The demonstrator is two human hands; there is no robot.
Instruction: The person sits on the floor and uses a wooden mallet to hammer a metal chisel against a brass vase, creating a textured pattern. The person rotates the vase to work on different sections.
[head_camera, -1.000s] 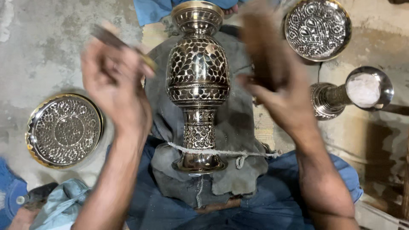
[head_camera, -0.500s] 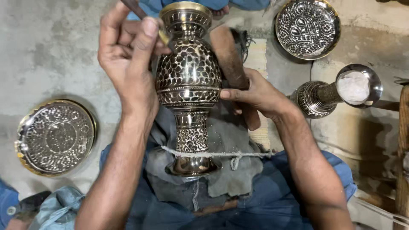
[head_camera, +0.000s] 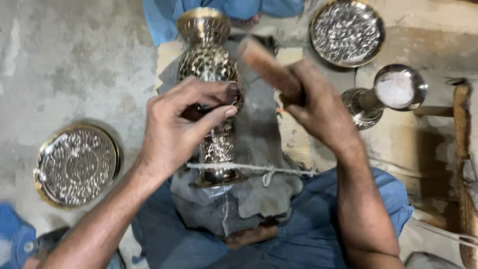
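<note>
Your right hand (head_camera: 318, 107) has come off the vase (head_camera: 211, 94) and lifted, clenched round a wooden mallet (head_camera: 271, 69) right of it. Left hand (head_camera: 181, 127) now pinches something small against the vase's belly, which lies on the grey cloth (head_camera: 259, 144) across your lap.

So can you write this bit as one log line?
left hand: pinching tool on vase | right hand: gripping wooden handle | vase: on cloth, in lap
</note>
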